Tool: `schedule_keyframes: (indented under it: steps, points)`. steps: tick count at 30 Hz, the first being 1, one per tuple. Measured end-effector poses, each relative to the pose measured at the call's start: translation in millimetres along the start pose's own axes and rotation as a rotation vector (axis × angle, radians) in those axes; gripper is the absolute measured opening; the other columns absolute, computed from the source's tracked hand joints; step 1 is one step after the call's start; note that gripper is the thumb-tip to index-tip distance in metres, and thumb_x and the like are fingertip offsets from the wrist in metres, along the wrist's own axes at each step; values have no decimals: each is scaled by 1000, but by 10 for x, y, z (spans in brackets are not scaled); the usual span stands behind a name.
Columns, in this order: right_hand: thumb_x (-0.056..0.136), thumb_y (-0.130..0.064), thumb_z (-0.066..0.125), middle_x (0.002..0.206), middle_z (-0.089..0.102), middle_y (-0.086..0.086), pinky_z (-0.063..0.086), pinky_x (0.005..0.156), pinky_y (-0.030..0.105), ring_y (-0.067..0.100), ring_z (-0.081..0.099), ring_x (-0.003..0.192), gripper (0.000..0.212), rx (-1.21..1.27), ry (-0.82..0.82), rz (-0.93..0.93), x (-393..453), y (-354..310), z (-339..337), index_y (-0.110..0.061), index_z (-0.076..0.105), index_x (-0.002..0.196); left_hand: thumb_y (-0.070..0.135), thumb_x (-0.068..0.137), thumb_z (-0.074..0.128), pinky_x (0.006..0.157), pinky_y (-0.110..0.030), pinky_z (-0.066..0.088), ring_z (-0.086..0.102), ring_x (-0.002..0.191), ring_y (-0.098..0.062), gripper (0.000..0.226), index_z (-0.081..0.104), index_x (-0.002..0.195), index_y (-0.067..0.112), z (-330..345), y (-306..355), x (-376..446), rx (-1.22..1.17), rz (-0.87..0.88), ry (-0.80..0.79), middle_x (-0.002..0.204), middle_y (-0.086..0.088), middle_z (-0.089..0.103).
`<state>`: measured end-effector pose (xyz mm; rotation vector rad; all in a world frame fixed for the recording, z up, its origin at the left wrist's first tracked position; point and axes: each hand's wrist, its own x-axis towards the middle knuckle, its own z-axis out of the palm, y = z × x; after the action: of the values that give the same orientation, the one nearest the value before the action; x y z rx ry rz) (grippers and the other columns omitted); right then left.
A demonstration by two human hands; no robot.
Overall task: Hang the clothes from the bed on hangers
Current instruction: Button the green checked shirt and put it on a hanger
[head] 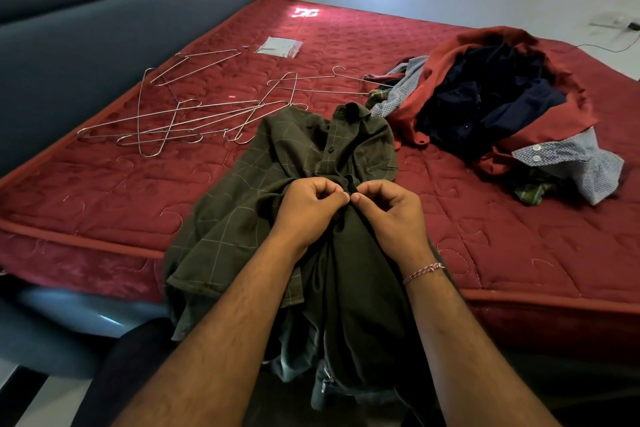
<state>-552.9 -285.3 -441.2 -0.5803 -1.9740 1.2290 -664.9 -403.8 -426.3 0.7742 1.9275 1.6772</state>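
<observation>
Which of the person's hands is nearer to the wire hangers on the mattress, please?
Left. The left hand pinches the green checked shirt below and right of the wire hangers; the right hand is farther right.

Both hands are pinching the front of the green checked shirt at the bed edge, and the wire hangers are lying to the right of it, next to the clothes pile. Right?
Not quite. The head view shows the wire hangers to the left of the green checked shirt, across from the clothes pile on the right. The left hand and right hand do pinch the shirt front at the bed edge.
</observation>
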Motion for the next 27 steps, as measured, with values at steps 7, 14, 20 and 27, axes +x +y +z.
schedule_keyframes:
  steps: [7,14,20,27]
  points:
    - [92,-10,75,91,77,-8,53,82,19,6,71,91,11,10,-3,4,5,24,-13,-20,77,93,19,91,75,81,-30,60,73,84,-14,9,78,84,17,10,-17,15,42,4,8,82,-1,76]
    - [90,9,61,91,76,-12,52,83,14,2,71,93,36,-11,27,-35,-17,9,-1,-23,77,92,19,91,75,82,-38,60,72,81,-18,13,76,78,20,26,-29,35,72,8,18,78,-1,75]
    - [89,9,62,90,77,-12,53,85,15,4,71,93,36,-18,33,-41,-3,31,4,-23,78,89,19,91,74,81,-38,59,71,82,-19,12,76,79,20,27,-41,41,98,17,16,79,-1,75]
    - [87,-1,76,94,78,-10,54,86,18,6,72,96,22,22,-12,-32,-4,32,-6,-22,79,93,17,94,71,76,-20,52,70,80,1,13,80,86,23,13,-39,34,78,22,-6,83,10,77]
